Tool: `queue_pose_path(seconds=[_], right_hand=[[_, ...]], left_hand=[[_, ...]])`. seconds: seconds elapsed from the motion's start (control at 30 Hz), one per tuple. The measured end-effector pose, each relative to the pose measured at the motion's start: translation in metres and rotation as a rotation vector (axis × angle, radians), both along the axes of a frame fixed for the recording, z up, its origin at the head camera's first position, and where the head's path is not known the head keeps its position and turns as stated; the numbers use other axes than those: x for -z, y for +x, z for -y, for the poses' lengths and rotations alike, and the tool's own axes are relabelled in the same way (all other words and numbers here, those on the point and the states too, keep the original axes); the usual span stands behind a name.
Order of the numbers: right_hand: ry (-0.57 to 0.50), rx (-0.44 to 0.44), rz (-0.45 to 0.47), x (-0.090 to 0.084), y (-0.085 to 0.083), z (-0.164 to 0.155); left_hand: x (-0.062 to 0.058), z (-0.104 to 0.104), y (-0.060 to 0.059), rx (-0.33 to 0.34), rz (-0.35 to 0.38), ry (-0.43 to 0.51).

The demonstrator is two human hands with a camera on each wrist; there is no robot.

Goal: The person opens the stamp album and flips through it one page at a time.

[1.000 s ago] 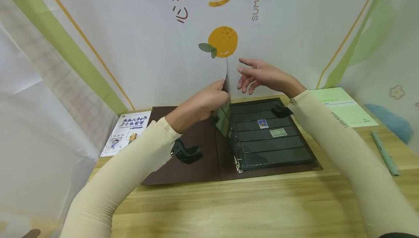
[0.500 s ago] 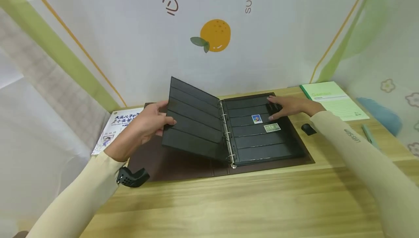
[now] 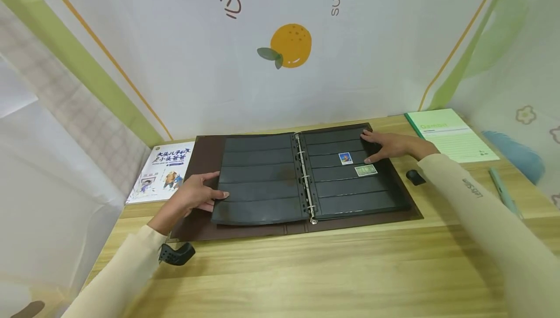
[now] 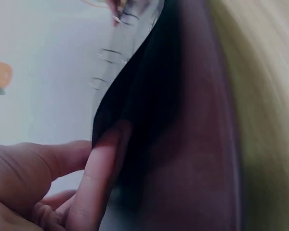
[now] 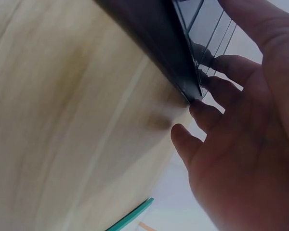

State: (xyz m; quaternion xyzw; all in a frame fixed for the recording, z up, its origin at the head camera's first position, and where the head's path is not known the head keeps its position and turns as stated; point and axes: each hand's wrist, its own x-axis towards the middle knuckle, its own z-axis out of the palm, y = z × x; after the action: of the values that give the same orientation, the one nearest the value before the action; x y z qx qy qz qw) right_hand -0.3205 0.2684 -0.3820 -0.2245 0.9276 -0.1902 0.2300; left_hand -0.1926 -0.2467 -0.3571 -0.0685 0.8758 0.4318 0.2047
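Note:
A stamp album with a dark brown cover (image 3: pixel 205 150) lies spread on the wooden table. Metal rings (image 3: pixel 305 177) run down its middle. My left hand (image 3: pixel 197 194) pinches the outer edge of the left black page (image 3: pixel 258 177), thumb on top and fingers beneath; the left wrist view shows this page (image 4: pixel 135 91) slightly curved. On the right page (image 3: pixel 350 203) are a blue stamp (image 3: pixel 345 158) and a green stamp (image 3: pixel 366 170). My right hand (image 3: pixel 391 145) rests its loosely bent fingers on that page's far outer edge, near both stamps.
A picture booklet (image 3: pixel 162 172) lies left of the album, partly beside its cover. Right of the album are a green notepad (image 3: pixel 452 135) and a green pen (image 3: pixel 503 191). A printed curtain (image 3: pixel 175 65) hangs behind the table (image 3: pixel 306 274).
The page in my left hand has swung from upright over the rings down to the left side. My right hand has come down from the air onto the right page.

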Motion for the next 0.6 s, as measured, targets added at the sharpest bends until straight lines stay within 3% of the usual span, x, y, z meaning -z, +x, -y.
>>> queue_pose_path(seconds=[0.2,0.43,0.5,0.6], right_hand=[[-0.045,0.021,0.0,0.003,0.005,-0.001],[0.054,0.111,-0.22,0.011,0.007,-0.008],[0.059,0.123,-0.231,0.011,0.009,-0.007],[0.05,0.115,-0.227,0.011,0.012,-0.006]], left_hand=[[0.014,-0.003,0.003,0.035,-0.07,-0.112],[0.018,-0.008,0.008,0.108,-0.169,-0.284],[0.017,-0.012,0.013,0.126,-0.253,-0.397],[0.016,-0.024,0.024,0.156,-0.466,-0.611]])
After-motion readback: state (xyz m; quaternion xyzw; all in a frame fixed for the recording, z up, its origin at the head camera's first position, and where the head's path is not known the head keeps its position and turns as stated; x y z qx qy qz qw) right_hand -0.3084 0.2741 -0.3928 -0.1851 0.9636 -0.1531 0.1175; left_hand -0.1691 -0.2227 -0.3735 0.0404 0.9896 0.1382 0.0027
